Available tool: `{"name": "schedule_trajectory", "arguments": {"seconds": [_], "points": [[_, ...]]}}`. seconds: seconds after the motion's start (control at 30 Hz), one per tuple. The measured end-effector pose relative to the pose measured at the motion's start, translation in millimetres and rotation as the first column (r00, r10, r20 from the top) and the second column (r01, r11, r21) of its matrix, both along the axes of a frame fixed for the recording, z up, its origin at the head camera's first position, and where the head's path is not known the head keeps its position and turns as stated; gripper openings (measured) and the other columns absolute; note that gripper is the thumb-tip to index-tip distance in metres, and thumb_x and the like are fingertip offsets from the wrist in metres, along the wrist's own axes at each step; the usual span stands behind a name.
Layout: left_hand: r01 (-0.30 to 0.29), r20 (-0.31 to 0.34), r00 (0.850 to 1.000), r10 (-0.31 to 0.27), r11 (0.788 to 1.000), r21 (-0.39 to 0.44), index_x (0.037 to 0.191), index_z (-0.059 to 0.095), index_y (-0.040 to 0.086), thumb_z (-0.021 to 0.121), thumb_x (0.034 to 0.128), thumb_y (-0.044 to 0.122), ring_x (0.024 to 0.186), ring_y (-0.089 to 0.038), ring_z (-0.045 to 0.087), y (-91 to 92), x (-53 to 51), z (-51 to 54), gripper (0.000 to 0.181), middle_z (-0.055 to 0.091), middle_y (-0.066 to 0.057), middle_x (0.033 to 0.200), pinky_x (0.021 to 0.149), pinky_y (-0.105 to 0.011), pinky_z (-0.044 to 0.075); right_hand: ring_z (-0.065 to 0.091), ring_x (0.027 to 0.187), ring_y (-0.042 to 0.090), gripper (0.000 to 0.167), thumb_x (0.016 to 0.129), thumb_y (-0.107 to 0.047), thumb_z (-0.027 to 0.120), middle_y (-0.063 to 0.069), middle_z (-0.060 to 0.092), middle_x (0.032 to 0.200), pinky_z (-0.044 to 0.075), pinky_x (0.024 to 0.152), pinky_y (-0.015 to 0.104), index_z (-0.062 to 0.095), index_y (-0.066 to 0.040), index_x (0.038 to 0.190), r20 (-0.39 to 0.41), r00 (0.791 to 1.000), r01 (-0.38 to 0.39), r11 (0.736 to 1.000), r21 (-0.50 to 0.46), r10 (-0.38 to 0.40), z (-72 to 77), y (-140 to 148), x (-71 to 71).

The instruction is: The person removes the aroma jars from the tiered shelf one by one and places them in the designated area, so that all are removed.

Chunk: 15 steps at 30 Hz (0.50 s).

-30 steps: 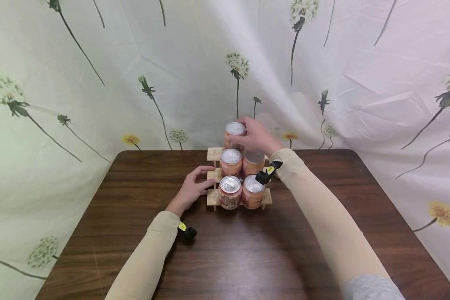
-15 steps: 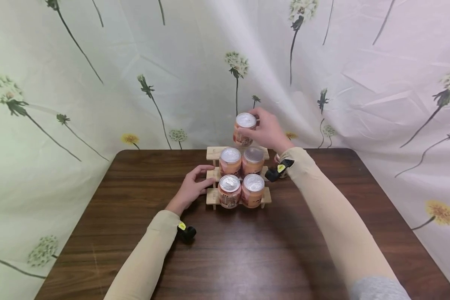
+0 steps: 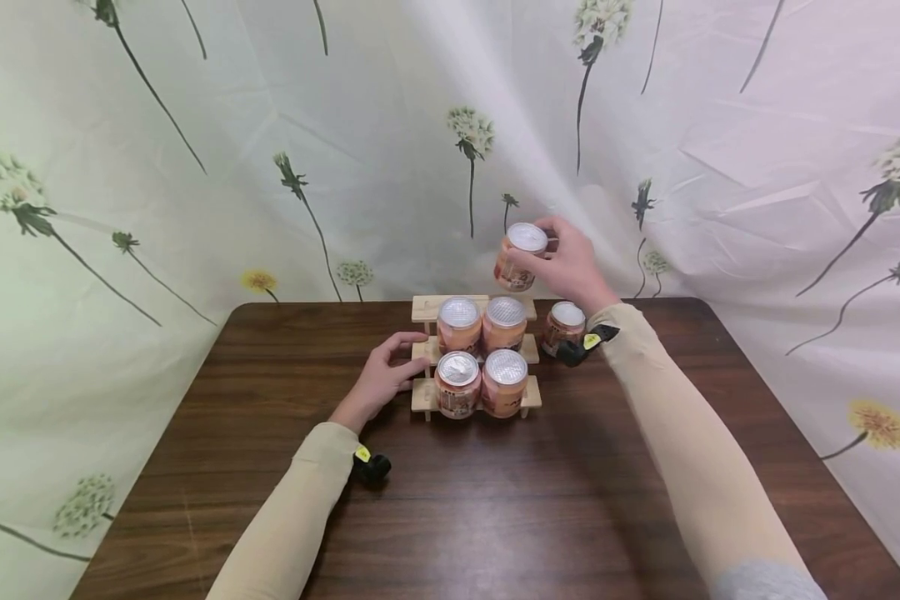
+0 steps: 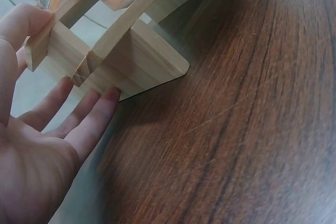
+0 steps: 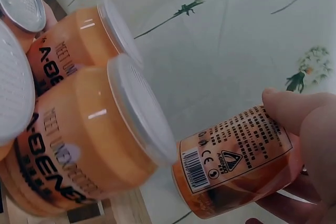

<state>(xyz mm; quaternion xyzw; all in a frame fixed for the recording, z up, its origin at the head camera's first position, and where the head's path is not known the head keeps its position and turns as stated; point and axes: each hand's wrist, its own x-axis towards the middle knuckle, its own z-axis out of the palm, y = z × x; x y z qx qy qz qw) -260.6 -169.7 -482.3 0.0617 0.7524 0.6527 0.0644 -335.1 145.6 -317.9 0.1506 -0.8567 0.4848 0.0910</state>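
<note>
A can (image 3: pixel 520 258) with a silver lid and orange printed label is gripped by my right hand (image 3: pixel 576 262), raised at the back right of the three-tier wooden rack (image 3: pixel 425 394). In the right wrist view the held can (image 5: pixel 236 161) is tilted, thumb on one side and fingers on the other. My left hand (image 3: pixel 378 375) rests on the rack's left side. The left wrist view has its loosely extended fingers (image 4: pixel 100 111) against the wooden side panel (image 4: pixel 142 61). Two cans stand on the middle tier (image 3: pixel 460 329) and two on the front tier (image 3: pixel 457 390).
Another can (image 3: pixel 562 329) stands on the brown table (image 3: pixel 450 517), right of the rack, partly covered by the right wrist camera (image 3: pixel 581 350). The top tier (image 3: pixel 450 308) bears no can. A flower-print curtain (image 3: pixel 390 150) hangs behind the table.
My right hand has lifted the can off the rack's top tier and carried it up and right. The can on the table right of the rack has come into view. My left hand stays put.
</note>
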Motion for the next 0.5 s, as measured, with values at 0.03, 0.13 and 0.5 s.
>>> {"name": "schedule_trajectory", "arguments": {"seconds": [0.03, 0.13, 0.5], "points": [[0.0, 0.002, 1.0, 0.0, 1.0, 0.001, 0.141, 0.062, 0.017, 0.075, 0.1004, 0.026, 0.115, -0.028, 0.061, 0.2, 0.0, 0.0, 0.044, 0.047, -0.017, 0.147, 0.082, -0.037, 0.059, 0.065, 0.113, 0.028, 0.063, 0.088, -0.04, 0.085, 0.01, 0.063, 0.124, 0.054, 0.093, 0.042, 0.057, -0.007, 0.133, 0.001, 1.0, 0.011, 1.0, -0.01, -0.011, -0.8, 2.9, 0.5], [0.001, 0.003, 1.0, -0.001, 1.0, 0.006, 0.141, 0.062, 0.017, 0.075, 0.1005, 0.025, 0.115, -0.027, 0.062, 0.4, -0.1, -0.5, 0.044, 0.047, -0.018, 0.147, 0.082, -0.036, 0.059, 0.065, 0.113, 0.028, 0.065, 0.088, -0.04, 0.085, 0.011, 0.062, 0.126, 0.054, 0.096, 0.042, 0.056, -0.005, 0.135, -0.005, 0.999, 0.042, 0.998, -0.04, -0.042, -3.6, 11.6, 1.3], [0.004, -0.004, 1.0, -0.004, 1.0, 0.018, 0.141, 0.062, 0.016, 0.074, 0.1009, 0.024, 0.114, -0.027, 0.062, 0.4, -1.4, -0.9, 0.043, 0.048, -0.017, 0.144, 0.082, -0.037, 0.06, 0.062, 0.109, 0.026, 0.071, 0.087, -0.049, 0.084, 0.011, 0.06, 0.126, 0.052, 0.088, 0.038, 0.055, -0.004, 0.136, 0.033, 0.992, 0.121, 0.992, -0.019, -0.121, -20.6, 42.3, 2.9]]}}
